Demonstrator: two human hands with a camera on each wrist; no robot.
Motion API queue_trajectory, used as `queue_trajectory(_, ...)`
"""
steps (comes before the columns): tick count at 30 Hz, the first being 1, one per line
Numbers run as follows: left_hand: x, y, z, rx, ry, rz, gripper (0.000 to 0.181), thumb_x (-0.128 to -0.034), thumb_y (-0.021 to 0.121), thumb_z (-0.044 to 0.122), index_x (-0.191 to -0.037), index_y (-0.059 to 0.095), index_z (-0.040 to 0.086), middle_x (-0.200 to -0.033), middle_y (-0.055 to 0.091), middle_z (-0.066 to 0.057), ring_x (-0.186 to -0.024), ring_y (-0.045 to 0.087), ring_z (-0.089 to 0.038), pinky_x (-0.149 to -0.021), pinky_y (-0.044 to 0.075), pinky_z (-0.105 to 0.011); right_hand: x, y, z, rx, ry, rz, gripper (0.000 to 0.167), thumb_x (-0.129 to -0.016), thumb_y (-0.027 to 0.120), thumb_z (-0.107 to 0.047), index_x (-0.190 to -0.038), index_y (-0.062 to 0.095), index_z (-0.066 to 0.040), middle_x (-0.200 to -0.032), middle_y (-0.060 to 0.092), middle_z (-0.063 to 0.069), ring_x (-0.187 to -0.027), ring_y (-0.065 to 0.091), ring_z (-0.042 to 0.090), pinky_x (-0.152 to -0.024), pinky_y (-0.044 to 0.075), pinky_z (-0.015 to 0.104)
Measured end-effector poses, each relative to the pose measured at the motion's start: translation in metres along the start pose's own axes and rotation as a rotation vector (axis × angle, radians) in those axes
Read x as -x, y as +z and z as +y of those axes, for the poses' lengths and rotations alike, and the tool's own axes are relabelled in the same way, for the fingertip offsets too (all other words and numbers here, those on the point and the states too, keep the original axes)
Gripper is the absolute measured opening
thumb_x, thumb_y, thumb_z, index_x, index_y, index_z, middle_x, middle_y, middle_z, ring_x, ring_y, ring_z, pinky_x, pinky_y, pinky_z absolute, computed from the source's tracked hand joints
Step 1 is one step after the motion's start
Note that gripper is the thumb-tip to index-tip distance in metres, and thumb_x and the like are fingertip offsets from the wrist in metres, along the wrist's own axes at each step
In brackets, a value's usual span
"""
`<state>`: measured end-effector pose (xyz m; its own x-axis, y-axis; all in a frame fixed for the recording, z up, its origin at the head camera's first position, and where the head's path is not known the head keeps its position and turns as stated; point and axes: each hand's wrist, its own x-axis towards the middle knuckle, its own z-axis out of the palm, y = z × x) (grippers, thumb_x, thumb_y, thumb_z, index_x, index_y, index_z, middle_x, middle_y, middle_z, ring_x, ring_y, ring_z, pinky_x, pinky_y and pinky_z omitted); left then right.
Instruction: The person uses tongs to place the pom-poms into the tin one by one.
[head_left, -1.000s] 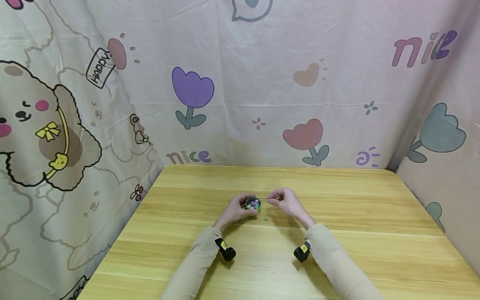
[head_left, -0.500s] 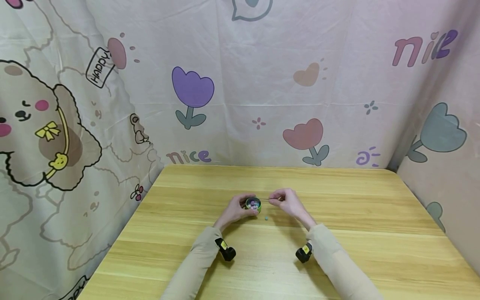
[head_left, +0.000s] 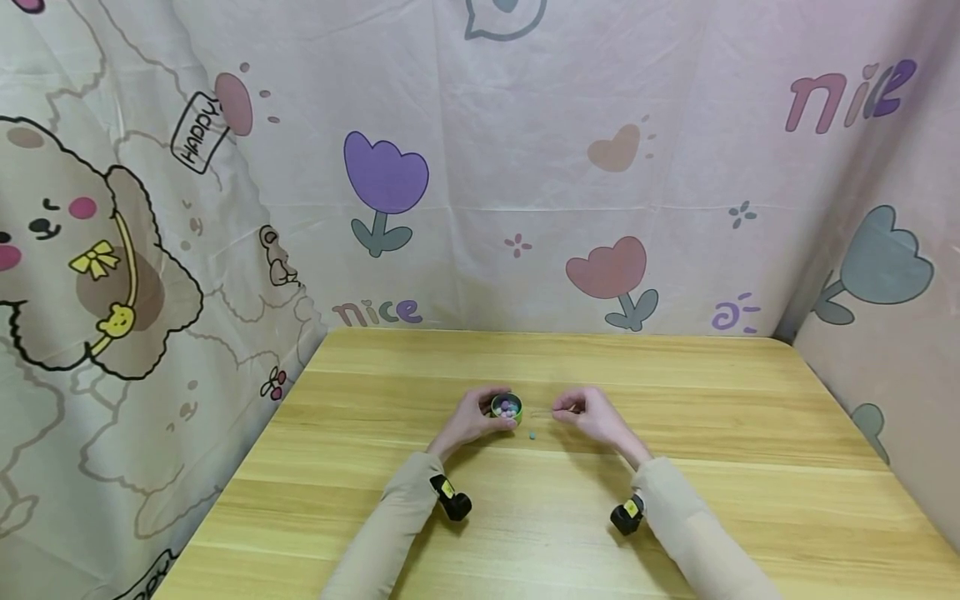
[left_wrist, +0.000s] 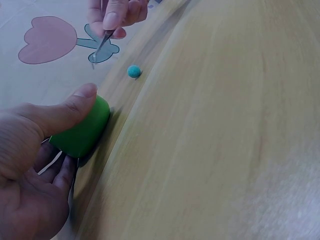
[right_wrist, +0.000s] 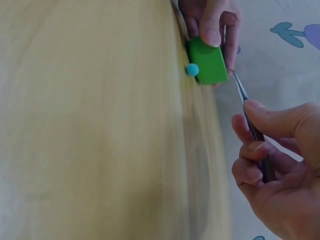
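A small round green cup (left_wrist: 87, 131) stands on the table, with my left hand (head_left: 474, 415) curved around its side, thumb in front and fingers behind. Several small pink, purple and blue balls (head_left: 507, 409) lie inside it. My right hand (head_left: 594, 413) is to the right of the cup and pinches a pair of tweezers (right_wrist: 254, 127), dark at the grip and silver at the bent tip. The tips point left toward the cup but stay apart from it, and no ball shows between them. One teal ball (left_wrist: 133, 71) rests on the wood just in front and right of the cup.
The wooden table (head_left: 675, 517) ends at a patterned cloth backdrop (head_left: 487, 167) behind it. Another cloth hangs along the left side. Black wrist cameras (head_left: 453, 502) sit on both sleeves.
My right hand has drawn the tweezers away from the cup's rim, to the right and a little toward me. My left hand, the cup and the teal ball have stayed put.
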<state>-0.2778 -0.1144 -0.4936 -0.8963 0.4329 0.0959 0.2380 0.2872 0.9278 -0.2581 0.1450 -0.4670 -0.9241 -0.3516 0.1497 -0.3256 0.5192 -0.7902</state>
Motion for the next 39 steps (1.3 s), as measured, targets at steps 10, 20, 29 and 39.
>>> queue_trajectory(10, 0.001, -0.001, 0.0, 0.0, -0.024, 0.014, 0.062, -0.0821, 0.082, 0.007, -0.137, 0.056, -0.005, -0.133, 0.062, -0.026, -0.122, 0.062, -0.04, -0.11, 0.05, -0.048, 0.006, -0.004, 0.002, 0.0, -0.018, -0.097, 0.011, -0.09, 0.07, -0.006, -0.097, 0.074, 0.002, -0.088, 0.074, 0.014, -0.073, 0.06, 0.016, -0.061, 0.049, 0.017)
queue_trajectory(20, 0.0, 0.0, 0.0, 0.008, -0.023, 0.008, 0.062, -0.0841, 0.078, 0.001, -0.138, 0.052, -0.01, -0.135, 0.058, -0.032, -0.124, 0.058, -0.047, -0.111, 0.046, -0.056, 0.007, -0.004, 0.004, -0.006, -0.027, -0.138, 0.007, -0.089, 0.071, -0.005, -0.093, 0.074, 0.0, -0.084, 0.073, 0.016, -0.066, 0.057, 0.013, -0.057, 0.045, 0.016)
queue_trajectory(29, 0.009, -0.002, 0.024, 0.028, -0.022, -0.02, 0.06, -0.0844, 0.076, -0.002, -0.137, 0.05, -0.015, -0.134, 0.057, -0.036, -0.124, 0.057, -0.05, -0.112, 0.045, -0.057, 0.007, -0.004, 0.004, 0.014, -0.028, -0.157, 0.006, -0.089, 0.072, -0.006, -0.091, 0.074, -0.001, -0.081, 0.073, 0.014, -0.063, 0.052, 0.006, -0.056, 0.042, 0.016)
queue_trajectory(39, 0.015, -0.003, 0.034, 0.017, 0.0, -0.014, 0.06, -0.0848, 0.076, -0.002, -0.136, 0.049, -0.016, -0.133, 0.056, -0.038, -0.123, 0.057, -0.051, -0.11, 0.046, -0.059, 0.008, -0.004, 0.005, 0.025, -0.052, -0.18, 0.006, -0.089, 0.071, -0.005, -0.089, 0.075, 0.0, -0.079, 0.073, 0.014, -0.063, 0.051, 0.002, -0.056, 0.041, 0.015)
